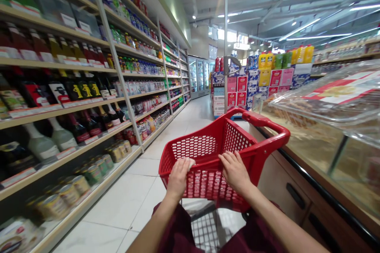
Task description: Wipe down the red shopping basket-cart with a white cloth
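A red plastic shopping cart [192, 146] stands sideways in front of me, with its handle [267, 120] at the right. My left hand [179, 178] is closed at the near rim of the basket, toward its left end. A bit of crumpled white cloth [191, 163] shows at its fingertips; most of it is hidden. My right hand [236, 170] is closed over the same rim farther right, its fingers bent into the basket side. Through the perforated walls, no goods show inside the basket. Below it a grey lower rack [204, 225] is partly visible.
Shelves of bottles and cans [118, 71] line the left side of the aisle. A counter [292, 189] with a clear-covered food display [332, 95] stands close at right. Stacked drink boxes [237, 87] rise beyond the cart, and glass-door fridges [198, 73] are farther back.
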Action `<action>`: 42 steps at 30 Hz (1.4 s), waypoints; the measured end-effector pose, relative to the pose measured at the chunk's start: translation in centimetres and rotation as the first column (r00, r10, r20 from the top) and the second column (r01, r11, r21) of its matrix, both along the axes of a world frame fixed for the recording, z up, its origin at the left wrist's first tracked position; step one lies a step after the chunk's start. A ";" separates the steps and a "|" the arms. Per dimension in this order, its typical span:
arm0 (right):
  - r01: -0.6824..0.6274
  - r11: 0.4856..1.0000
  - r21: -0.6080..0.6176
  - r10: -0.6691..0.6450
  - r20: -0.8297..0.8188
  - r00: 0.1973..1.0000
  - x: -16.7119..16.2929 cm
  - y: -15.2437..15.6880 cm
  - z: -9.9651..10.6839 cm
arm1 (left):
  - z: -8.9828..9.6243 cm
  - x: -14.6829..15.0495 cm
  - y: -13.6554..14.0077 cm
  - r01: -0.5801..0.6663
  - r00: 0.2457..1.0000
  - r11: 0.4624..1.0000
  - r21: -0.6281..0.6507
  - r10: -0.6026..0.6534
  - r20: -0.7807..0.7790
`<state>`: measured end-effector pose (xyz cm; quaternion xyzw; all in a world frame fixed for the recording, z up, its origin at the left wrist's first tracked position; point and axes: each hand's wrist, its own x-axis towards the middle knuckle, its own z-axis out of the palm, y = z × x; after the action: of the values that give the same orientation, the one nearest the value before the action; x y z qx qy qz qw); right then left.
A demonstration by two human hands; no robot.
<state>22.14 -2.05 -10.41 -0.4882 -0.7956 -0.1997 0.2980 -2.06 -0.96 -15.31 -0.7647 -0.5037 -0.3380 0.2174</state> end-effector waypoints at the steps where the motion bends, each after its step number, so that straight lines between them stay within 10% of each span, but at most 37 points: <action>1: 0.004 1.000 0.003 -0.004 -0.013 1.000 -0.2 0.1 -0.1 | 0.1 -0.7 -0.1 -0.052 0.998 0.999 0.007 0.052 0.021; 9: 0.006 1.000 0.021 -0.006 0.017 1.000 -0.3 0.1 -0.3 | 2.3 8.9 0.5 0.128 0.991 0.991 -0.043 -0.129 -0.018; 15: 0.016 1.000 0.027 -0.015 -0.031 0.999 -0.1 -0.1 -0.4 | 0.6 2.3 -0.4 0.008 1.000 1.000 -0.025 -0.009 -0.010; 22: -0.003 1.000 0.017 0.004 -0.044 0.999 -0.1 0.3 -0.5 | 0.8 6.0 -0.2 0.053 0.996 0.999 -0.013 -0.054 -0.076; 29: 0.012 1.000 -0.006 -0.012 -0.071 0.997 -0.1 0.3 -0.4 | -0.8 -2.3 -0.3 -0.125 0.992 0.991 0.042 0.124 0.035; 36: 0.014 1.000 0.009 -0.014 -0.018 1.000 0.3 0.4 -0.3 | 0.1 4.7 0.1 0.010 0.998 1.000 -0.005 -0.010 -0.069; 42: 0.012 1.000 -0.027 -0.013 -0.039 0.999 0.5 0.3 -0.1 | -1.0 -3.2 -0.4 -0.095 0.994 0.994 0.048 0.097 -0.052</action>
<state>22.66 -1.77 -10.55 -0.5010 -0.7891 -0.1812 0.3058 -5.24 -1.35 -16.32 -0.7434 -0.5260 -0.3176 0.2642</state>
